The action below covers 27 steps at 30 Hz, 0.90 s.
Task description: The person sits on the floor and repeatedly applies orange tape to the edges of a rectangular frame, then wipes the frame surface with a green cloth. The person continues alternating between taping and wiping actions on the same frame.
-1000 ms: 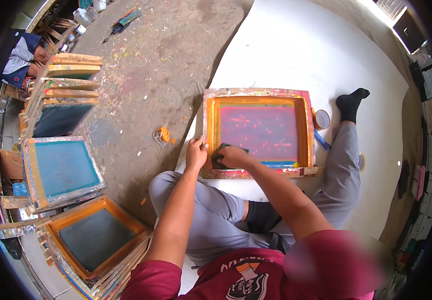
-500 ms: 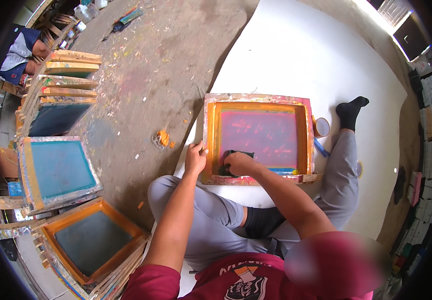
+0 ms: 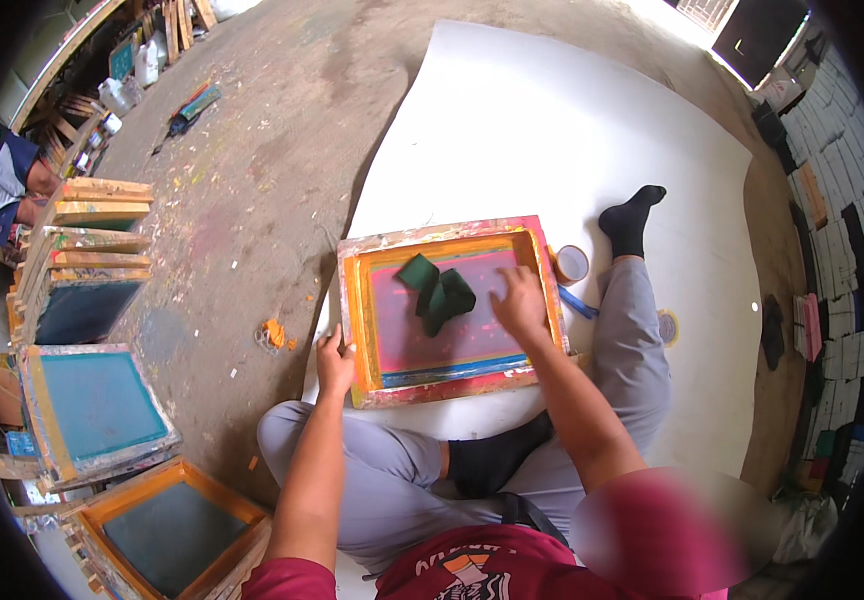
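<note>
- Seated on white sheet [image 3: 552, 130], centre frame: wooden screen-printing frame [image 3: 447, 310] lying flat on the floor before crossed legs.
- Left hand [image 3: 333, 366] gripping frame's lower-left edge; right hand [image 3: 519, 303], fingers spread, pressing pink mesh beside dark green cloth [image 3: 437, 290].
- Hands well apart.
- Risks, as judged: mesh stretched or torn under hard pressure; wet ink smeared onto sheet; tape roll [image 3: 571, 264] at right edge knocked by elbow.

Dressed in a red short-sleeved shirt [image 3: 472, 575] with a printed design in white and orange on the chest, forearms left bare below the sleeves. Clad in loose grey trousers [image 3: 382, 490] and black socks [image 3: 634, 215]. No gloves, rings or watch visible on the left hand [image 3: 334, 365] or right hand [image 3: 520, 305].
</note>
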### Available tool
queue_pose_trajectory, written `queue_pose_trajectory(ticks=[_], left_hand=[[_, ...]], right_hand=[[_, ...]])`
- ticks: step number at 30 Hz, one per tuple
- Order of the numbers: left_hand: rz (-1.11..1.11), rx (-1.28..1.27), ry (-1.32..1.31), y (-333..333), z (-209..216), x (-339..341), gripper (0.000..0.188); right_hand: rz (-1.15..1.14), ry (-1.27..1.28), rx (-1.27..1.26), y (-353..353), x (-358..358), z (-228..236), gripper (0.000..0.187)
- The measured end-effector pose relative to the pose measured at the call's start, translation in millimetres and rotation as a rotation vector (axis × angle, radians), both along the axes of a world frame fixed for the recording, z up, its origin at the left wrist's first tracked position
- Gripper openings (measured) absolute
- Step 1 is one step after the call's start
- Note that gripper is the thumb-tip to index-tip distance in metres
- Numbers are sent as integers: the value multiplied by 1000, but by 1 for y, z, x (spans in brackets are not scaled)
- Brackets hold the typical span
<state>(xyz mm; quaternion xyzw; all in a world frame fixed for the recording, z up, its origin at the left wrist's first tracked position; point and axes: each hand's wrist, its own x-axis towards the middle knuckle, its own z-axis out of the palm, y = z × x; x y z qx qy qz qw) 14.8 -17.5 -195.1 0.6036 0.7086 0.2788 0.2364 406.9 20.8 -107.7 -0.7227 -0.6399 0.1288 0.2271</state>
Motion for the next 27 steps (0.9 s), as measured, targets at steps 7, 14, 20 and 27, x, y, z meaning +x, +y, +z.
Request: queue_pose_trajectory(ticks=[7,14,20,27], left_hand=[[3,-43,25,1,-1,-3,66],[13,-256,147,-17,38,17,59],[-14,-223,197,1,59,33,56],[102,40,227,11,46,32,58]], right_hand=[[-395,-250,-141,40,101,-1,41],[-394,-271,-168,48,105,-22,36],[-417,-190,-179,51,117,-19,31],[-607,128,89,51,140,10,23]])
